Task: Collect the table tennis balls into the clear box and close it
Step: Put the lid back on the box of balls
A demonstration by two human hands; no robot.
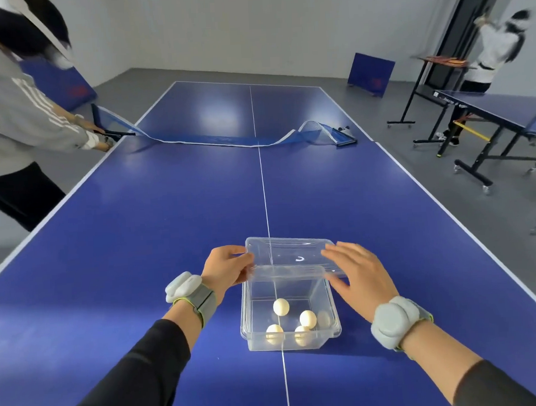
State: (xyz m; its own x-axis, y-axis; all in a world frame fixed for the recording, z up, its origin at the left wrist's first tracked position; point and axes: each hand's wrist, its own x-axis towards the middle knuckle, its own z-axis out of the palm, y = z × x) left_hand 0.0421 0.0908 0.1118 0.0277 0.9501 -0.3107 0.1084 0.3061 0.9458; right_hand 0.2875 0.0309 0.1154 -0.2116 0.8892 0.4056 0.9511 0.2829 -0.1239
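Note:
A clear plastic box (334,311) stands on the blue table near my edge, on the white centre line. Several white table tennis balls (281,306) lie on its bottom. A clear lid (289,254) hovers over the box's far rim, tilted and covering only the back part of the opening. My left hand (225,268) pinches the lid's left edge. My right hand (358,268) has its fingers spread, touching the lid's right edge. Both wrists carry grey sensor bands.
The net (226,139) lies slack across the middle of the table (138,240). A person in a grey top (14,116) stands at the left end of the net, holding its post. Another table (497,107) and a second person (498,51) are at the far right.

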